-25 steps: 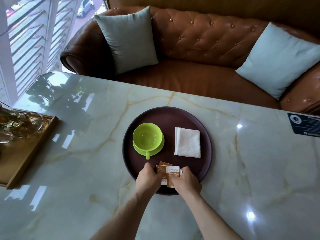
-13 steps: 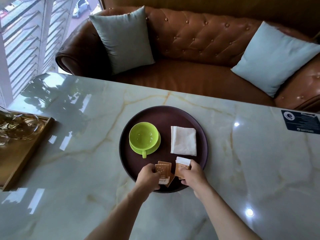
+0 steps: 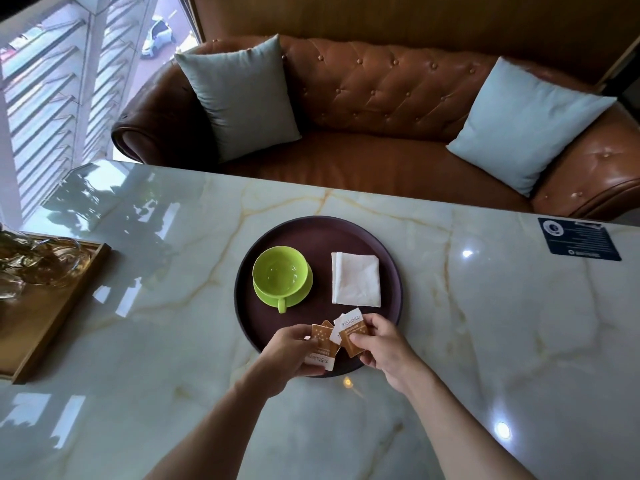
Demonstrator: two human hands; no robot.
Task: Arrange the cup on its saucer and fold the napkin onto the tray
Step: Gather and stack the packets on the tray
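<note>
A round dark brown tray (image 3: 346, 233) lies on the marble table. On its left half a lime green cup (image 3: 280, 274) stands upright on its green saucer (image 3: 302, 292), handle pointing toward me. To the right a folded white napkin (image 3: 355, 283) lies flat on the tray. Over the tray's near edge my left hand (image 3: 289, 351) holds brown and white sachets (image 3: 322, 342), and my right hand (image 3: 382, 342) pinches another brown and white sachet (image 3: 351, 332). The two hands are close together, slightly apart.
A wooden tray (image 3: 59, 306) with glassware (image 3: 31, 265) sits at the table's left edge. A dark blue card (image 3: 579, 239) lies at the far right. Behind the table stands a brown leather sofa (image 3: 381, 98) with two pale cushions. Windows are at the left.
Both hands have lifted the sachets slightly and drawn them apart, the right hand's sachet turned up so its white end shows. Cup, saucer and napkin have not moved.
</note>
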